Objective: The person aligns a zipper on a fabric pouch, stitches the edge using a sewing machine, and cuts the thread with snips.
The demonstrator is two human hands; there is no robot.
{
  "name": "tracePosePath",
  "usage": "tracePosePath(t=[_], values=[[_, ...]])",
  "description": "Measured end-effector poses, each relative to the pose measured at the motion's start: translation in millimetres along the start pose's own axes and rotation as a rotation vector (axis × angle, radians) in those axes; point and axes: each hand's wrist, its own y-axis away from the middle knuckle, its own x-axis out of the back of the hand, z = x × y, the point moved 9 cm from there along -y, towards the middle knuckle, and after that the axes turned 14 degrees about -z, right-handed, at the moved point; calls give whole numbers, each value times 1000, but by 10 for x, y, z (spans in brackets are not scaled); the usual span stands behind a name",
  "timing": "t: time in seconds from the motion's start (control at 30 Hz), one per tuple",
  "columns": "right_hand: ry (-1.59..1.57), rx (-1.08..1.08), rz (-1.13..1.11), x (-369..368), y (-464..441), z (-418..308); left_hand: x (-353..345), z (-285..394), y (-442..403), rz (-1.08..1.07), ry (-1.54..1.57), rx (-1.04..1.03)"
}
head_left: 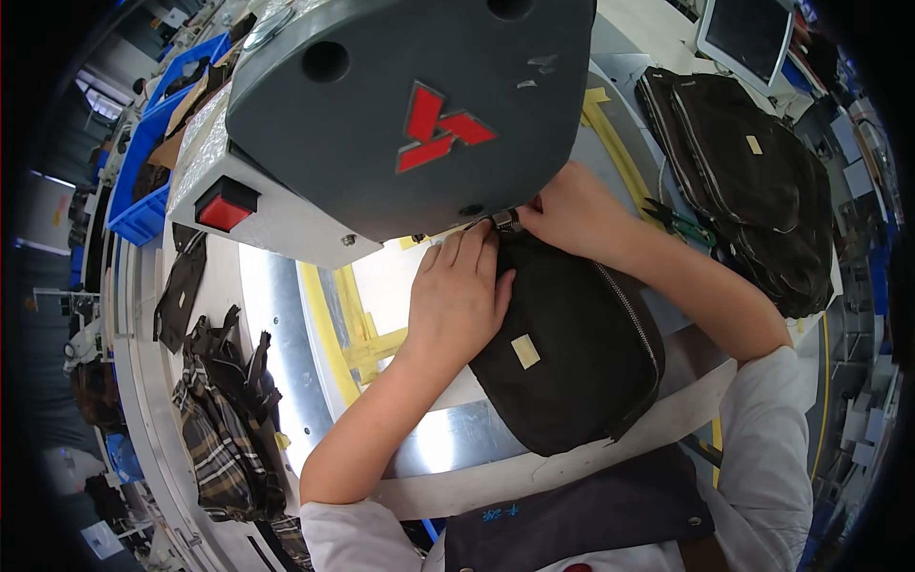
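A black fabric bag panel with a curved metal zipper along its right side lies under the front of the machine head. A small cream label sits on it. My left hand rests flat on the panel's upper left edge, fingers stretched forward and thumb a little apart. At the panel's top edge, my right hand is closed with curled fingers, gripping the fabric beside a short piece with a metallic look. The machine head partly hides the right fingertips and the top edge.
The dark grey machine head with a red logo overhangs the work. A red switch is on its left. Black bags and green-handled scissors lie right; plaid pieces lie left. Yellow tape marks the bed.
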Motion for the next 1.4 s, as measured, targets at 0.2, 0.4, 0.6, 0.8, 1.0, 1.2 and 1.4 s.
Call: tracePosePath(t=[0.2, 0.4, 0.6, 0.8, 1.0, 1.2, 1.4], values=[[60, -161, -198, -20, 90, 48, -7, 10, -9, -6, -24, 10], [-346, -189, -240, -209, -44, 245, 45, -10, 5, -2, -1, -1], [-268, -67, -142, -197, -72, 216, 33, -34, 5, -28, 2, -11], [-230, -115, -63, -101, -11, 174, 57, -34, -1, -41, -14, -30], [-177, -117, -51, -110, -8, 162, 63, -51, 1, -30, 0, -37], [-126, -98, -73, -137, -46, 160, 78, -65, 2, -28, 21, -42], [-116, -40, 79, -28, 40, 107, 89, -68, 2, -21, 27, -50]])
